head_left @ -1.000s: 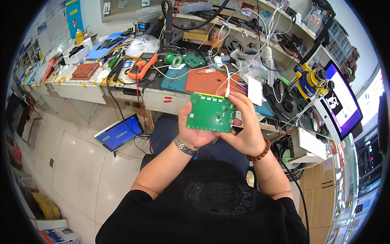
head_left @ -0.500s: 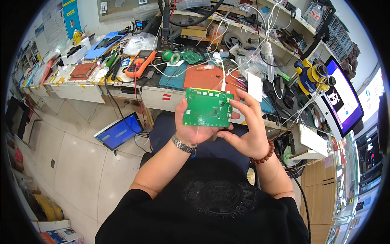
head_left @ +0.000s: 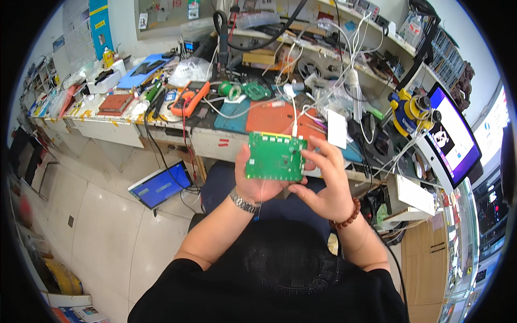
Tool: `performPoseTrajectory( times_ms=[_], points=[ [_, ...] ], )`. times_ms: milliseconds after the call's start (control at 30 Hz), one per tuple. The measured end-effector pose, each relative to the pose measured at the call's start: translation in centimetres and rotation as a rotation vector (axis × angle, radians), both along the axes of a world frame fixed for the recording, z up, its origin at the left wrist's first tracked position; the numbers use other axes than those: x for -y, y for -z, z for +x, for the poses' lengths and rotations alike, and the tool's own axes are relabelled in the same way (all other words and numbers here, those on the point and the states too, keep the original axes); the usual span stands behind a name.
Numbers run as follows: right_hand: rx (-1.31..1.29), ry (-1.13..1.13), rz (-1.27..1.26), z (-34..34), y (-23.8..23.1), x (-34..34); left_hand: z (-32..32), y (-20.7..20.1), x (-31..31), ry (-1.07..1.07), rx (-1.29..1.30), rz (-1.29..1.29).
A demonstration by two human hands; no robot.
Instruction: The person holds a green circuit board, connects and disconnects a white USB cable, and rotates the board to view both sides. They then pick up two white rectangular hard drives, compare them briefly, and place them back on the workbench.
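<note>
A: Quick rpt pls. Holding what w/ L grip [head_left: 258, 184]?
B: Holding a green circuit bd [head_left: 273, 157], w/ thumb on its left edge + fingers round from underneath. Held up over the lap [head_left: 218, 180], chip side facing up, just short of the counter [head_left: 211, 141].
A: And w/ R grip [head_left: 329, 196]?
B: Curved half wide nr bd's right edge, thumb well apart from index. Can't tell re contact.
A: Wired up?
B: Yep. Joined at top edge to a white cable [head_left: 294, 118]; trailing a thin wire [head_left: 262, 194] below.
A: Wearing anything on wrists?
B: Wearing metal watch [head_left: 242, 201] on L, bead bracelet [head_left: 348, 216] on R.
A: Seen on counter?
B: Seen: red-orange mat [head_left: 258, 121] just beyond bd, teal mat [head_left: 229, 125] just left of that, orange multimeter [head_left: 189, 99] farther L, green spool [head_left: 225, 88] btwn multimeter + small green PCB [head_left: 256, 90], white card [head_left: 337, 129] to R.
A: Screens?
B: Seen: lit monitor [head_left: 456, 140] far R; blue-lit display [head_left: 160, 185] tilted, on floor [head_left: 102, 215].
</note>
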State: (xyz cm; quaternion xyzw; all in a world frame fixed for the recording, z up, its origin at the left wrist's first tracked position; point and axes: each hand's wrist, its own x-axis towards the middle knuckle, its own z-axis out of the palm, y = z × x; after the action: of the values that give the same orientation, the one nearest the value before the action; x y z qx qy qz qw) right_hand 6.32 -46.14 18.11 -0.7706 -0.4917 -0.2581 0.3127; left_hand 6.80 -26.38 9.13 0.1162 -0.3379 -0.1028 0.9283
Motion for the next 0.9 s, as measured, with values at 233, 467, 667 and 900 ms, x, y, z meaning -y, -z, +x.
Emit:
performPoseTrajectory(
  times_ms=[233,467,667,900],
  points=[
    [-0.005,0.000,0.021,-0.1,0.2,0.0,0.2,0.1,0.1,0.056,0.070,-0.039],
    [-0.017,0.008,0.017,-0.2,0.7,0.2,0.2,0.7,0.2,0.007,0.061,0.049],
    [-0.027,0.029,0.028,-0.4,0.5,0.2,0.3,0.4,0.2,-0.185,-0.029,0.281],
    [-0.476,0.060,0.006,-1.2,3.0,0.3,0.3,1.3,1.7,-0.658,-0.086,0.748]
  ],
)
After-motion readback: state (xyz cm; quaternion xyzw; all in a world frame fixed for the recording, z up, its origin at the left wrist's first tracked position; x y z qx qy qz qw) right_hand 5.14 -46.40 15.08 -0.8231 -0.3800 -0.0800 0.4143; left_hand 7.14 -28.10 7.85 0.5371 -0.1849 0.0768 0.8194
